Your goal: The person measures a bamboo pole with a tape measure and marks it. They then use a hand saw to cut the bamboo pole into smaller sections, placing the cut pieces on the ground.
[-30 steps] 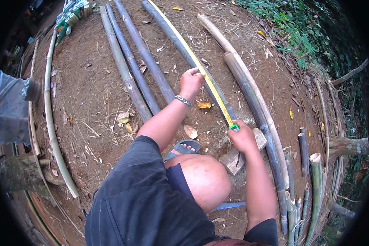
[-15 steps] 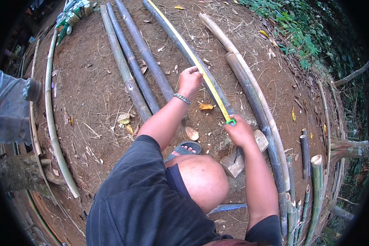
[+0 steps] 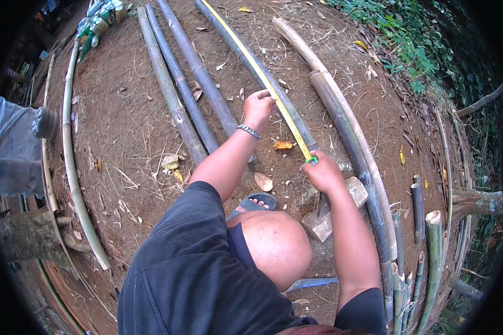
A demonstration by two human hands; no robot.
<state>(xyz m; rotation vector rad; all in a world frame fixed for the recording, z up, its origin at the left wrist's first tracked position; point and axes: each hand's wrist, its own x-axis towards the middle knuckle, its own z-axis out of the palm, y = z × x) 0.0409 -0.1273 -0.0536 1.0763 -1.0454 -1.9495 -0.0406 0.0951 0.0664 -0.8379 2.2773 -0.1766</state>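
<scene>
Along the dark bamboo pole, running straight and bright, yellow tape, stretched from the pole's near end right up toward the top edge of view! Down at that near end, just beside the pole, green tape case, meeting the yellow strip there. Closed snugly around that case, right hand, fingers wrapped, no gap showing. Partway up the pole, over on its left side, left hand: fingers curled in, thumb and fingertips gathered at the tape's edge. Pinching or only touching? Cannot tell from this angle. Around the left wrist, left of the pole, chain bracelet.

Now outward! Just left of the pole, near its lower end, orange-yellow leaf. Below that end, partly behind the right forearm, wooden block; lower and to the left, sandal with toes peeking out. Farther left of the pole, three bamboo poles, lying lengthwise side by side. To the right of it, pale pole and, close alongside, thicker dark pole. Well to the right and lower, green cut bamboo. Far off to the pole's upper right, leafy greenery.
</scene>
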